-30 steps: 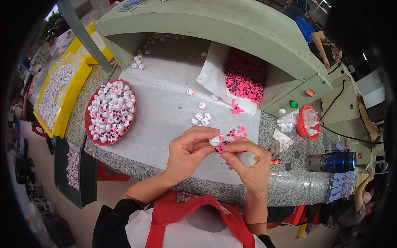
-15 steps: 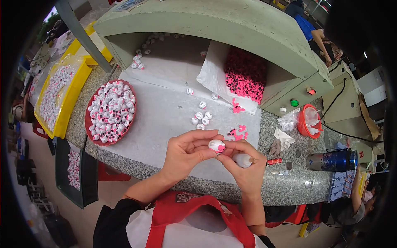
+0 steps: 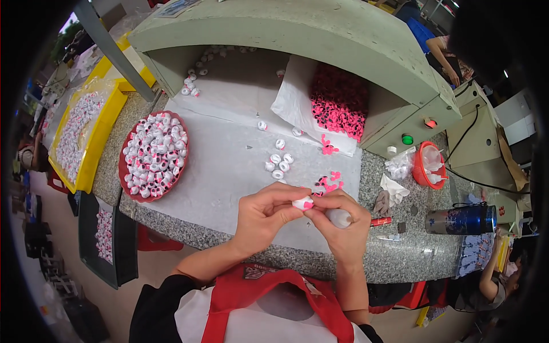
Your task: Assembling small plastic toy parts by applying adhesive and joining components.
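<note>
- Pink piece has shifted from below the white ball to its right side since a second ago.
- My left hand pinches the ball above the worktop, toward its near edge.
- My right hand touches it too, while gripping a pale bottle.

A grey speckled worktop is stretched across the scene from left to right. Its far side is occupied by a pale green, open-fronted cabinet, with a green lamp and a red lamp mounted at its right end. A second pale cabinet is placed farther right. The left is crossed by a slanting grey post; beyond it, greenery is seen beside a bright opening. A pale beige floor is visible at the near left.
</note>
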`<state>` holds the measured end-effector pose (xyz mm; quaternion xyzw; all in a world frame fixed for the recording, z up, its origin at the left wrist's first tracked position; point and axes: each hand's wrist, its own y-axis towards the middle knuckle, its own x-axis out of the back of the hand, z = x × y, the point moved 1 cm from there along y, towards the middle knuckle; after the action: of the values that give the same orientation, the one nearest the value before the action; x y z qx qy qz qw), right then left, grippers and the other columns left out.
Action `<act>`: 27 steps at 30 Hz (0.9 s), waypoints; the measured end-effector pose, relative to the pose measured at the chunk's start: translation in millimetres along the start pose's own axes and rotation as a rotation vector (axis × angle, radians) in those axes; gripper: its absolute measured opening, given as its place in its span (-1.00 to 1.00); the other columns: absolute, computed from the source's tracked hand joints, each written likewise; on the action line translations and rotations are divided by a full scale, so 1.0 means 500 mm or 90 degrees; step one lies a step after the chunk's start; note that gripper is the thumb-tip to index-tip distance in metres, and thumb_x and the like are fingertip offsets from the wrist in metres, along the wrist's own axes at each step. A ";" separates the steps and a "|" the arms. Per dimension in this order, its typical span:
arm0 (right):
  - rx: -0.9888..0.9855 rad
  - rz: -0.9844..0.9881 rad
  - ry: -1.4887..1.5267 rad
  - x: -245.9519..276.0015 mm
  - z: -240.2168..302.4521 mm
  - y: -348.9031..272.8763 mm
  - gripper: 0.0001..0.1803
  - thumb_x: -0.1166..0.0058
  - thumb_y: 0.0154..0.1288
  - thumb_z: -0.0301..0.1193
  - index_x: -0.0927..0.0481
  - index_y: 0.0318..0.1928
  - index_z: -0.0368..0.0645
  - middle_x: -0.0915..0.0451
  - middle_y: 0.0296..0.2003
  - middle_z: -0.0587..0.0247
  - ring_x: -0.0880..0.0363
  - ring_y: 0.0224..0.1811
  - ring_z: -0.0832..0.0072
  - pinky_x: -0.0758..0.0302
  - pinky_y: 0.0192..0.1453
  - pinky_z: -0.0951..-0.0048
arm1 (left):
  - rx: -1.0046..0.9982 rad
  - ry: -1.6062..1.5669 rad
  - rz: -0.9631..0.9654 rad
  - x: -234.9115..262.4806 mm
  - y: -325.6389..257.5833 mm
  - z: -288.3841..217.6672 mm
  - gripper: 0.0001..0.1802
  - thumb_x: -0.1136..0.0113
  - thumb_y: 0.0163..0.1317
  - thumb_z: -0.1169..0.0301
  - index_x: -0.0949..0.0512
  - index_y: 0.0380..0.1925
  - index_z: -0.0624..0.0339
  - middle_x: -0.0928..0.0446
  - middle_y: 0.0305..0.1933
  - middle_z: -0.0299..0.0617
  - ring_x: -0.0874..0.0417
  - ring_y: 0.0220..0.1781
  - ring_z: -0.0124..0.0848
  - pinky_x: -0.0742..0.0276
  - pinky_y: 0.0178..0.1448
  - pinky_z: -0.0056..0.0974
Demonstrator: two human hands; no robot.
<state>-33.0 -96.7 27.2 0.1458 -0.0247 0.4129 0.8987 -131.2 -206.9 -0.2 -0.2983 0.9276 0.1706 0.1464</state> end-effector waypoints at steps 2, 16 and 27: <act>-0.090 0.002 -0.019 -0.001 -0.035 0.010 -0.79 -0.24 -0.19 -0.69 -0.58 -0.42 -0.30 -0.53 -0.46 0.24 -0.44 -0.47 0.66 -0.35 -0.43 0.65 | 0.166 -0.084 -0.069 0.007 0.010 0.027 -0.72 -0.09 0.06 0.67 -0.47 -0.16 0.38 -0.49 -0.16 0.02 -0.53 -0.08 -0.35 -0.51 -0.02 -0.34; 0.024 0.112 0.217 0.015 -0.046 0.004 -0.71 -0.30 -0.20 -0.62 -0.54 -0.36 -0.32 -0.52 -0.35 0.10 -0.47 -0.52 0.56 -0.39 -0.52 0.66 | 0.068 0.083 0.087 0.009 0.002 -0.032 -0.67 -0.15 -0.04 0.75 -0.44 -0.19 0.42 -0.52 -0.32 -0.03 -0.61 -0.27 -0.37 -0.58 -0.18 -0.37; -0.199 0.137 0.268 -0.056 -0.092 0.017 -0.85 -0.20 -0.04 -0.61 -0.57 -0.37 -0.30 -0.55 -0.37 0.18 -0.46 -0.50 0.64 -0.34 -0.56 0.69 | 0.114 -0.002 -0.085 0.067 -0.019 0.024 -0.75 -0.10 0.04 0.70 -0.49 -0.21 0.42 -0.56 -0.35 -0.01 -0.61 -0.33 -0.39 -0.56 -0.25 -0.40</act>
<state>-61.6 -99.1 -19.2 -0.0869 0.0835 0.5182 0.8467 -149.5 -226.4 -25.4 -0.3453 0.9169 0.0774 0.1847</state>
